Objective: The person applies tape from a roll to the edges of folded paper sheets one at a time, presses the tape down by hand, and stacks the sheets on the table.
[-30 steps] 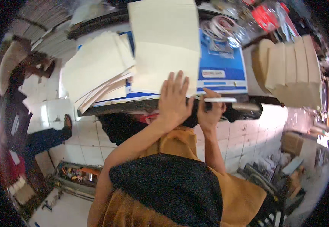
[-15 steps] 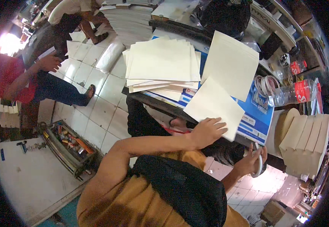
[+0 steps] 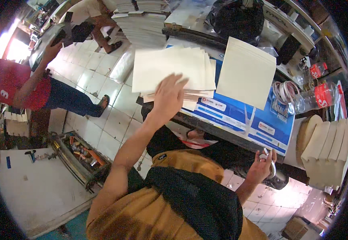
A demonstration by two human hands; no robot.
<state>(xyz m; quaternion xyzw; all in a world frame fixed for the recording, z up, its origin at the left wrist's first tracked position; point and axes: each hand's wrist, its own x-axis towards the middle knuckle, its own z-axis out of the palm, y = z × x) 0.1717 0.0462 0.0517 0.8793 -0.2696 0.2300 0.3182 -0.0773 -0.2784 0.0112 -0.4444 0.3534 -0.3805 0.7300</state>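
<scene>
My left hand (image 3: 168, 96) lies flat over the front edge of the left stack of cream sheets (image 3: 166, 66), fingers stretched out and slightly blurred. The top sheet beneath it is smeared at its far left corner. In my right hand (image 3: 259, 167), low beside the table's front edge, a narrow white roll of tape (image 3: 273, 170) is gripped at its rim. A second pile of cream sheets (image 3: 246, 72) sits to the right of the first, on a blue and white printed sheet (image 3: 230, 114).
Clear plastic bottles (image 3: 316, 98) with red labels and several tape rolls (image 3: 285, 91) crowd the right side. Thick cream booklets (image 3: 328, 152) stand near the right edge. A black bag (image 3: 238, 18) is at the back. At left are a person in red (image 3: 26, 86) and a tool tray (image 3: 80, 154).
My left hand has moved left and away from me, from a loose sheet at the table's front to the left stack. That sheet has left the front; my right hand still holds the tape.
</scene>
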